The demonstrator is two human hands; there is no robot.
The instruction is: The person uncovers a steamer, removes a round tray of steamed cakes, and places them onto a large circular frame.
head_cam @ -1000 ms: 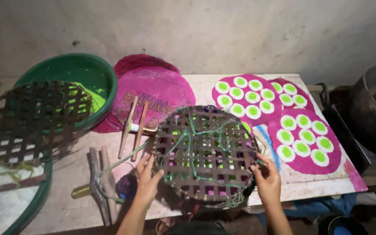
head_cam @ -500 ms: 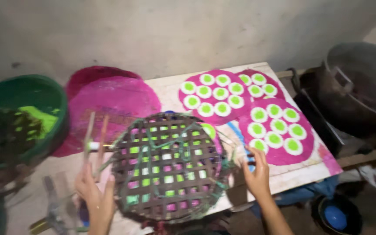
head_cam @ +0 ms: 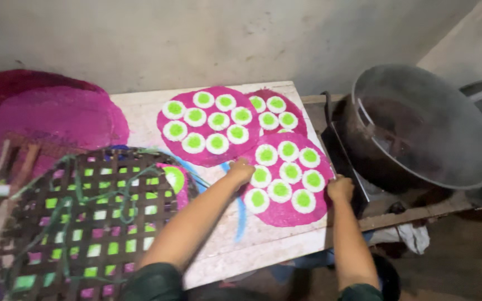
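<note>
A: What lies by the wide dark metal pot?
B: Just left, a round pink sheet with green-centred white discs.
A: And the hands?
B: Left hand and right hand pinch its opposite edges

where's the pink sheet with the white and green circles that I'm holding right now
In the head view, the nearest pink sheet lies at the table's right end beside the big metal pot, between left hand and right hand.

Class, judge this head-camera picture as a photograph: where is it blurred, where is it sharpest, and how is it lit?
Head view: the woven tray at lower left is smeared by motion blur; the pink sheet of green-and-white rounds between the left hand and right hand reads sharpest; soft, dim light, no glare, and the big pot looks hazy.
</note>
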